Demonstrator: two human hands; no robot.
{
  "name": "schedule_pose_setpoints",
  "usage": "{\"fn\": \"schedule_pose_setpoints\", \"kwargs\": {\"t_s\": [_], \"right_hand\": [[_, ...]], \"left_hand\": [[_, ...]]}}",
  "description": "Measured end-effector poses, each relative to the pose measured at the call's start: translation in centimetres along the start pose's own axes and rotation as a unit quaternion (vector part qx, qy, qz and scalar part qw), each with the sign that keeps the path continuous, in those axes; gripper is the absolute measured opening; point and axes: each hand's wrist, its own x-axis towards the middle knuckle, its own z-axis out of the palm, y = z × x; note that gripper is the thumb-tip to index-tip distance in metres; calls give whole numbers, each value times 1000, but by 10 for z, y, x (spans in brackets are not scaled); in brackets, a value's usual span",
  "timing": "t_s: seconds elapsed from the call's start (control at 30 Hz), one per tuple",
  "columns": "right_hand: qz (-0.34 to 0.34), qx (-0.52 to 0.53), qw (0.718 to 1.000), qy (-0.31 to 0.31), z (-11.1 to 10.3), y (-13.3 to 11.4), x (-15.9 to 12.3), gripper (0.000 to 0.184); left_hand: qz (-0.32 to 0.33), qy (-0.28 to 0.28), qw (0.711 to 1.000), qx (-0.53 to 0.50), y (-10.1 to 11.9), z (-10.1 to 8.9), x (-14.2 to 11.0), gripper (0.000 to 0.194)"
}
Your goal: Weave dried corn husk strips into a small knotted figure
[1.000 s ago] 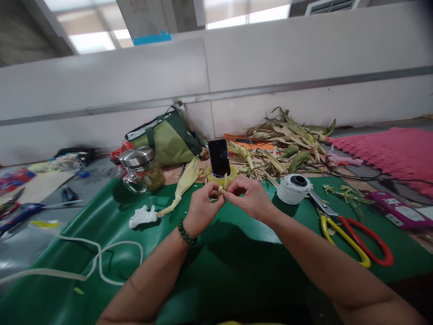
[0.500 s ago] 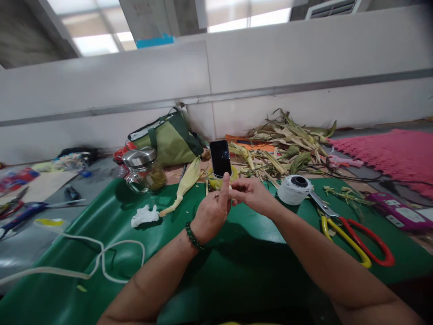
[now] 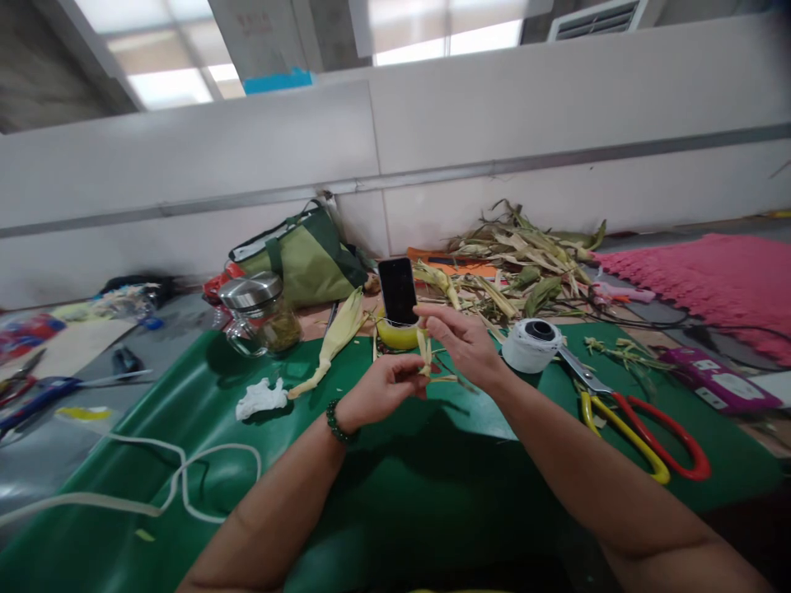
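Observation:
My left hand (image 3: 392,383), with a dark green bead bracelet (image 3: 339,422) at the wrist, pinches the lower end of a small pale corn husk piece (image 3: 426,352). The piece stands roughly upright, its lower part looking knotted or bunched. At its top, the thumb and fingers of my right hand (image 3: 463,344) close on the tip. Just behind the hands, a phone (image 3: 397,290) leans upright in a yellow ring-shaped holder (image 3: 396,335). Thin husk strips show beneath my right hand, partly hidden by it.
On the green mat (image 3: 247,486) lie a peeled husk bundle (image 3: 339,338), crumpled white tissue (image 3: 262,399), a white tape roll (image 3: 532,346) and red-yellow scissors (image 3: 636,428). Behind stand a glass jar (image 3: 259,313), a green bag (image 3: 302,259) and heaped dry husks (image 3: 525,247). A white cord (image 3: 182,469) curls at left.
My left hand has turned from a raised thumb to a low pinch, showing the husk piece. My right hand's fingers have moved up to its top. The camera view has shifted slightly.

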Motion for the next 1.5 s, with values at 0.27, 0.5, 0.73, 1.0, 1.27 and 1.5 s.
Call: {"fn": "schedule_pose_setpoints", "kwargs": {"t_s": [0.27, 0.5, 0.73, 1.0, 1.27, 1.5], "right_hand": [[75, 35, 981, -173, -1, -5, -4, 21], [21, 12, 1000, -19, -9, -3, 0, 25], [79, -32, 986, -143, -15, -6, 0, 30], [6, -158, 982, -103, 1, -9, -11, 35], [26, -86, 996, 9, -6, -4, -3, 46], [114, -54, 989, -74, -10, 4, 0, 61]], "left_hand": [[-13, -5, 999, -46, 0, -5, 0, 36], [4, 67, 998, 16, 7, -3, -1, 37], [-6, 102, 994, -44, 3, -9, 0, 27], [6, 121, 993, -7, -4, 0, -1, 28], [-22, 109, 992, -60, 5, 3, -3, 28], [-55, 178, 956, -228, 1, -4, 2, 51]]}}
